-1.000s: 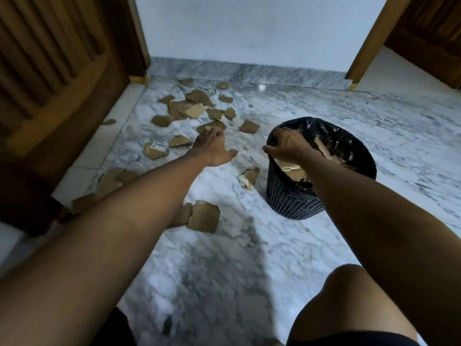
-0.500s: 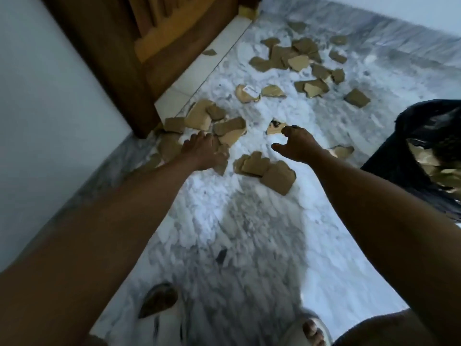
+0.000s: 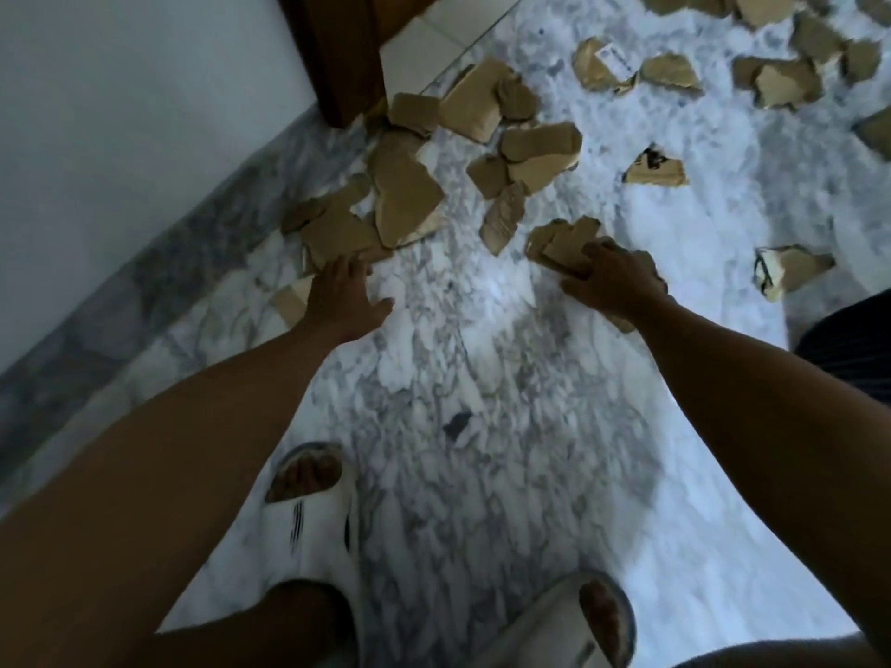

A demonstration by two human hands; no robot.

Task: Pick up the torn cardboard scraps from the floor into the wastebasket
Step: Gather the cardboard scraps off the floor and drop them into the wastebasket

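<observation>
Several torn brown cardboard scraps lie scattered on the white marble floor [image 3: 482, 378]. My left hand [image 3: 344, 296] reaches down with straight fingers, its fingertips touching the near edge of a cluster of scraps [image 3: 385, 209] by the wall. My right hand [image 3: 614, 279] lies flat on top of a small stack of scraps [image 3: 561, 243], fingers spread over it; part of the stack is hidden under the palm. Only a dark sliver of the black wastebasket [image 3: 848, 349] shows at the right edge, behind my right forearm.
A white wall with a grey marble skirting [image 3: 144, 291] runs along the left, ending at a wooden door frame [image 3: 337, 65]. More scraps [image 3: 655, 168] lie further out. My feet in white slippers [image 3: 313, 523] stand at the bottom.
The view has tilted down and left. Both hands have dropped to the floor: the left onto the wall-side cluster, the right onto the small stack.
</observation>
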